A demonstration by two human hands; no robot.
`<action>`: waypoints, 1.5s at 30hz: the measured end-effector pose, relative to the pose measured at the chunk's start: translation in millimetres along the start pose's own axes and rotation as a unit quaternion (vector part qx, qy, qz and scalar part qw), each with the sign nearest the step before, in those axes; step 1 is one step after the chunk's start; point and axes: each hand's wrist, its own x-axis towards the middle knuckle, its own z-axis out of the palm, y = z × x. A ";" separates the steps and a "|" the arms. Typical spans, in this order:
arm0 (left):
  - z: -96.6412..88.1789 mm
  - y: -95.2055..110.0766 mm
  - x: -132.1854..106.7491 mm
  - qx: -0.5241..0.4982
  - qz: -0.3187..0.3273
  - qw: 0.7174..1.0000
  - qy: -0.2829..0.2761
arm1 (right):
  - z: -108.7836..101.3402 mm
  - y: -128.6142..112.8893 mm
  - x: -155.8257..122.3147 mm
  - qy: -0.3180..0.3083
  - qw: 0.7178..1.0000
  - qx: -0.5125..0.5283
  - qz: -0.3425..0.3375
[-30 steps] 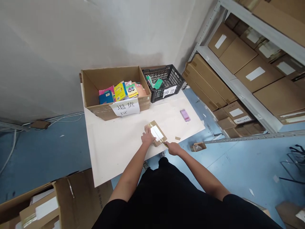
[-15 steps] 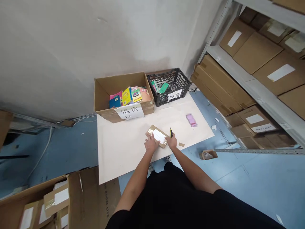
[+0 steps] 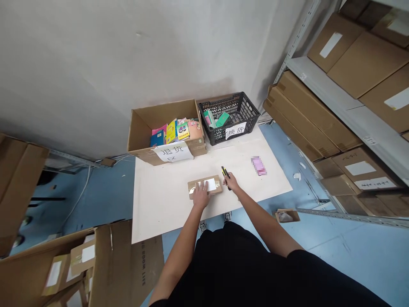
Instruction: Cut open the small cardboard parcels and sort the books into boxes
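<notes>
A small flat cardboard parcel (image 3: pixel 212 186) with a white label and clear tape lies near the front edge of the white table (image 3: pixel 159 200). My left hand (image 3: pixel 201 197) rests on its near left part, fingers spread flat. Just right of the parcel, my right hand (image 3: pixel 232 183) is closed round a yellow and black utility knife (image 3: pixel 225 173), whose tip points away from me.
At the back of the table stand an open cardboard box (image 3: pixel 140 128) holding several colourful books and a black plastic crate (image 3: pixel 243 111), each with a paper sign. A pink item (image 3: pixel 258 165) lies to the right. Shelves of cartons (image 3: pixel 345 76) stand right; an open carton (image 3: pixel 96 264) sits lower left.
The parcel has turned from a slanted position to lie crosswise. My right hand moved from the parcel's near corner to its right side, knife now pointing away. The camera shifted.
</notes>
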 end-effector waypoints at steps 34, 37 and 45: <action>17.6 -16.1 20.1 0.060 0.048 0.997 -0.020 | -1.6 66.6 -44.3 -0.075 0.987 0.066 0.124; -3.5 -27.4 29.4 0.034 0.041 0.999 -0.002 | 27.6 52.6 -45.2 -0.001 0.988 0.064 0.138; -0.1 -45.3 8.3 0.002 -0.074 0.997 0.038 | 63.6 -9.6 -2.0 0.077 0.986 -0.083 0.120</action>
